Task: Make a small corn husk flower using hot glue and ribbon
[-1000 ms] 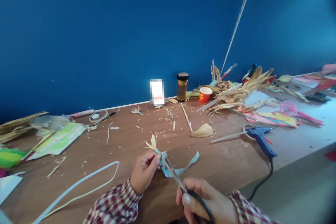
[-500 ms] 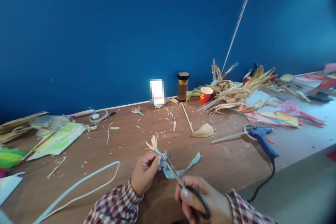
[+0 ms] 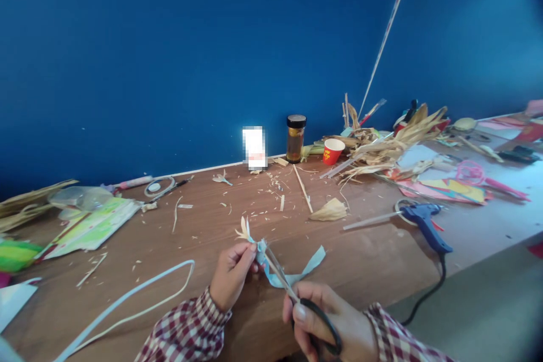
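Between the thumb and fingers of my left hand [image 3: 232, 271] is a small corn-husk flower [image 3: 244, 229], its pale petals pointing up. Light blue paper strip [image 3: 313, 261] gathers at the flower's base and curls away to the right above the table. My right hand [image 3: 328, 317] grips the black-handled scissors [image 3: 278, 268], fingers through the loops. Their blades reach up-left to the blue strip beside my left fingertips and look nearly closed. Whether the blades have cut into the strip I cannot tell.
Several husk scraps litter the brown table [image 3: 237, 203]. A blue glue gun [image 3: 424, 223] lies at right, its cord hanging over the edge. Behind are a dark-lidded jar [image 3: 296, 140], a red paper cup [image 3: 333, 153] and piled dry husks [image 3: 369, 153]. A pale blue loop [image 3: 139, 285] lies left.
My left hand and the flower have shifted slightly left. The scissors' tips have moved a little left with the blue strip; my right hand stays almost where it was.
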